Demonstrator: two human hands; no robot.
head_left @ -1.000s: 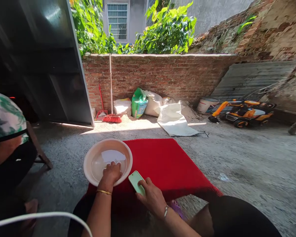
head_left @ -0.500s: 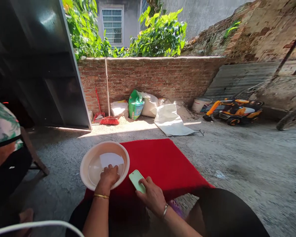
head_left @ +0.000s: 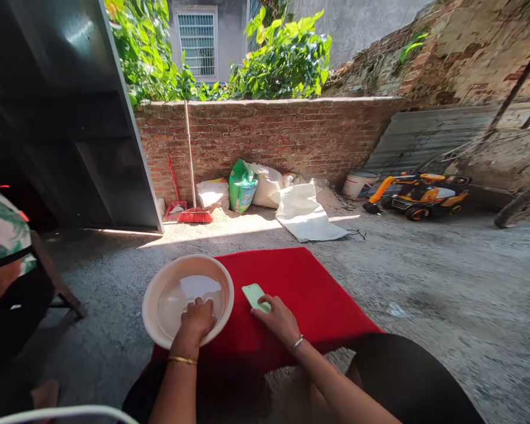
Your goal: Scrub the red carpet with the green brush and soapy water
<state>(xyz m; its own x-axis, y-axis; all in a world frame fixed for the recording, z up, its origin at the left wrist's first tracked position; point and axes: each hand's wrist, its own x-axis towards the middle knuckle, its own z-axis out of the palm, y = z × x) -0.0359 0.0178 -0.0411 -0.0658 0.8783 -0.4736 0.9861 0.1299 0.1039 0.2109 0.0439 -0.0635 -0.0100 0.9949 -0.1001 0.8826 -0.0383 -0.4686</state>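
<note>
Red cloth [head_left: 322,300] at 6 o'clock: right hand [head_left: 280,318] pinches near end of pale-green phone-like item [head_left: 253,292], thumb against fingers, by cloth's middle, cloth contact unclear. Left hand [head_left: 197,321], fingers bent and dipped in water [head_left: 201,285] in pale basin [head_left: 168,280] at cloth's 9 o'clock, can't tell if gripping anything. Beyond: sacks [head_left: 267,187] along brick wall [head_left: 269,132] at 12, toy excavator [head_left: 424,197] at 2, seated person [head_left: 4,227] at 10.
</note>
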